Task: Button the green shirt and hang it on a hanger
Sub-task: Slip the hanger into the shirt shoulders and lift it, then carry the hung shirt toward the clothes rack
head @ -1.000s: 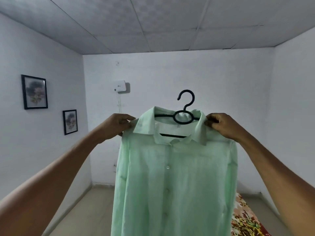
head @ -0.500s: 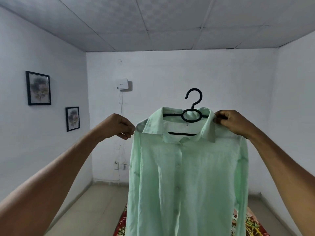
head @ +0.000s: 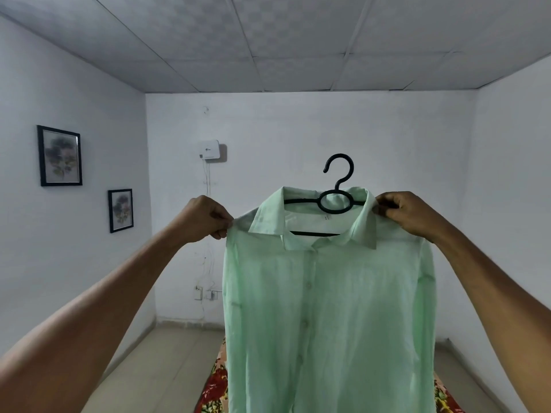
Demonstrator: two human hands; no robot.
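Note:
The pale green shirt [head: 328, 308] hangs buttoned down its front on a black plastic hanger [head: 335, 201], held up at chest height in front of me. The hanger's hook rises free above the collar. My left hand [head: 205, 217] pinches the shirt's left shoulder at the seam. On the other side, my right hand [head: 408, 214] grips the right shoulder beside the collar, over the hanger's arm. The shirt's lower part runs out of the bottom of the view.
Two framed pictures [head: 59, 156] hang on the left wall. A white box [head: 210, 149] with cables sits on the far wall above sockets [head: 205, 293]. A floral patterned cloth [head: 214, 389] lies below, behind the shirt. The floor is tiled.
The shirt and hanger have shifted right in view over the last second. My left hand has slid from beside the collar out to the shoulder seam and pinches it there.

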